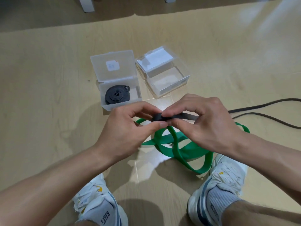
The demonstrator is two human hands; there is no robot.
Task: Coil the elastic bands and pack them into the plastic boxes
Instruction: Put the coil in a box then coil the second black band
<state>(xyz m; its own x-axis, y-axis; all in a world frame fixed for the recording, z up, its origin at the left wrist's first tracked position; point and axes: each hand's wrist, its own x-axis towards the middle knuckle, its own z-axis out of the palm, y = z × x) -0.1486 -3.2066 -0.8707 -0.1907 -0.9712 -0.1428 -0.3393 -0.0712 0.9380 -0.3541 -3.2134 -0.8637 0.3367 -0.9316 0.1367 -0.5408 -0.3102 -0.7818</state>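
Note:
My left hand (128,128) and my right hand (206,123) meet above the floor and pinch a small coil at the end of a black elastic band (187,116). The rest of that band trails off to the right across the floor. A green elastic band (172,147) lies loose in loops under my hands. The left plastic box (120,90) stands open with a coiled dark grey band (115,94) inside. Beside it, the right plastic box (164,75) is open with nothing in it.
I squat over a light wooden floor (48,95) with my two white shoes (218,190) at the bottom of the view. White furniture legs (87,4) stand at the far edge. The black band's loose length runs out of view at the right.

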